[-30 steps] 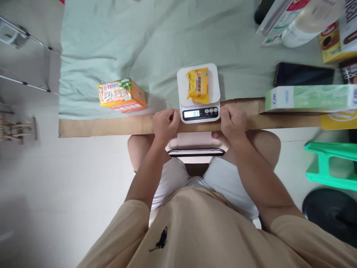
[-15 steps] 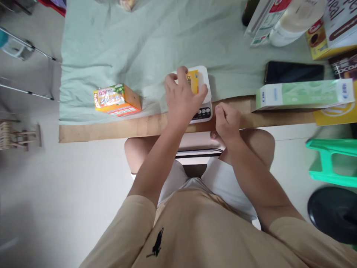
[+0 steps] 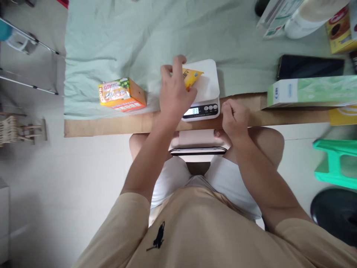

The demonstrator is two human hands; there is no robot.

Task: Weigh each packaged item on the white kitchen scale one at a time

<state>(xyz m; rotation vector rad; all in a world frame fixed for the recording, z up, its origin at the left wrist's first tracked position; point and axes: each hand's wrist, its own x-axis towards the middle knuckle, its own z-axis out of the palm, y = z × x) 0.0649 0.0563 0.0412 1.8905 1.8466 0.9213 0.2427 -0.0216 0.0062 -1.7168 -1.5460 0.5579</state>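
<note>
My left hand (image 3: 174,91) grips a yellow snack packet (image 3: 192,76) and holds it at the left edge of the white kitchen scale (image 3: 208,83), tilted above the platform. The scale's display (image 3: 194,111) reads 83. My right hand (image 3: 234,117) rests closed on the table's wooden edge (image 3: 111,126), just right of the scale and holding nothing. An orange and green carton (image 3: 121,95) lies on the pale green cloth (image 3: 134,37) to the left of my left hand.
A long green and white box (image 3: 309,91) lies at the right edge, a dark phone (image 3: 309,67) behind it. Boxes and a white bottle (image 3: 309,18) crowd the far right corner. A green plastic stool (image 3: 336,163) and a black round object (image 3: 334,214) stand on the floor at right.
My left hand left the table edge, reached onto the scale and closed on the yellow packet, which is now lifted and shifted toward the scale's left side. The right hand stayed put.
</note>
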